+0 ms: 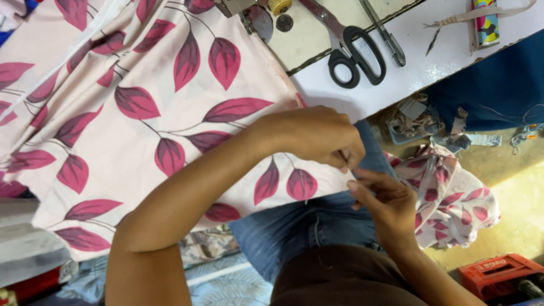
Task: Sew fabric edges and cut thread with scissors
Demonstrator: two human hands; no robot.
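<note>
- Looking down from head height at two bare hands meeting at the corner of a pale pink cloth [141, 130] printed with dark red leaves.
- The left hand [314, 136] reaches across from the left, its grip pinched on the cloth's edge near the corner.
- The right hand [382, 201] sits just below it, fingertips touching the same corner — its grip looks closed on the cloth's edge, though the fingers partly hide the hold.
- The cloth spreads from the counter [436, 62] down over the person's lap, covering blue jeans [294, 232].
- On the white counter lie black-handled scissors [351, 51] and, just beside them, a small metal tool [385, 34].
- A heap of the same leaf-printed fabric [453, 198] lies on the floor to the right — near a red crate [498, 275].
</note>
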